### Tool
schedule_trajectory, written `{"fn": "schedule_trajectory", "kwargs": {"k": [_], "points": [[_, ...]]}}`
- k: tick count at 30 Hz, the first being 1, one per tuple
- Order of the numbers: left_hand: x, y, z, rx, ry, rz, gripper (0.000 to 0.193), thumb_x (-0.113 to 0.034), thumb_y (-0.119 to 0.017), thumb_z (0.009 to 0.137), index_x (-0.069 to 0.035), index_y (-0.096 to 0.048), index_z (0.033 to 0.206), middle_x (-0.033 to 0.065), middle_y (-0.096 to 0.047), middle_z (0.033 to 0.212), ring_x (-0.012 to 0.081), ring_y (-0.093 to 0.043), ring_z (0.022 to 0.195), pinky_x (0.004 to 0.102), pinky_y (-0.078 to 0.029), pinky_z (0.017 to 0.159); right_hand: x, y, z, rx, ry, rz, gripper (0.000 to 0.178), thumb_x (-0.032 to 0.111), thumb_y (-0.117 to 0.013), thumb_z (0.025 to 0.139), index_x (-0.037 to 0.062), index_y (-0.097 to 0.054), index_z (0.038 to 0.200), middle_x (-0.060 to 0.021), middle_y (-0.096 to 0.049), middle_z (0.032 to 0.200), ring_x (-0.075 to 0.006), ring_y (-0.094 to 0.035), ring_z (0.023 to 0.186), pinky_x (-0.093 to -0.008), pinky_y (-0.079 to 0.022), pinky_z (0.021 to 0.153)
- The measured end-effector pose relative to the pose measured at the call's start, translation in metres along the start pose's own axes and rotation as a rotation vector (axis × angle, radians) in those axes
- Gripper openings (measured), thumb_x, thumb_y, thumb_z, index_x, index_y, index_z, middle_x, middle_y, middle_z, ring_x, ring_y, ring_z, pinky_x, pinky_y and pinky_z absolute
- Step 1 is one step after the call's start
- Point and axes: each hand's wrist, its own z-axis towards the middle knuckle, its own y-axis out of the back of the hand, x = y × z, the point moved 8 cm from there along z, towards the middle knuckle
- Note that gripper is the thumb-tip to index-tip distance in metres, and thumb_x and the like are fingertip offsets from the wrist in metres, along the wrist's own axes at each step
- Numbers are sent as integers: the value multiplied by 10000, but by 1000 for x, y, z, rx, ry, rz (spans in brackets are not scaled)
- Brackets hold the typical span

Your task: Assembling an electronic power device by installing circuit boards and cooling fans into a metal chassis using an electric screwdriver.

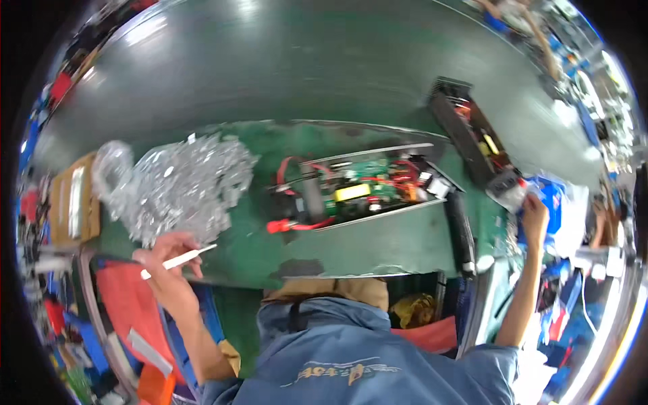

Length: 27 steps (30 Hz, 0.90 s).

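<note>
Clear wrap [189, 182]: glossy plas., crinkly. White tool [181, 260]: smooth plas. Shirt [358, 347]: matt cloth.

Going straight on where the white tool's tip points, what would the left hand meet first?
Probably the red connector at the left end of the open device, though depth is unclear and the left hand might pass above it.

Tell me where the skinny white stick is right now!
In the head view, the white stick is at the lower left, held in the person's left hand, just below the crumpled clear plastic.
</note>
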Motion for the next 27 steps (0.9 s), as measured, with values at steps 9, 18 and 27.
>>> {"fn": "schedule_trajectory", "kwargs": {"k": [9,18,27], "points": [[-51,-157,-1,363,-85,-77,217,15,-676,951,50,-597,1150,167,-723,1077,224,-720,954,316,-605,838,64,70,-85,-422,-115,-47,253,227,-601,1052,2,-687,1131,-133,-702,882,-189,-627,748,-341,-511,697],[-37,-233,-25,670,159,-278,213,-27,-667,994,91,-614,1164,161,-708,1043,229,-732,958,334,-618,878,293,-43,-190,377,167,912,99,0,-616,1000,-17,-646,1093,-71,-652,924,-96,-624,696,-251,-497,628],[-34,-233,-27,651,153,-264,241,-37,-668,997,96,-598,1186,182,-711,1073,229,-733,975,326,-612,891,308,-62,-194,482,70,1018,125,59,-611,1032,-13,-649,1128,-59,-666,926,-87,-615,699,-245,-497,637]]}}
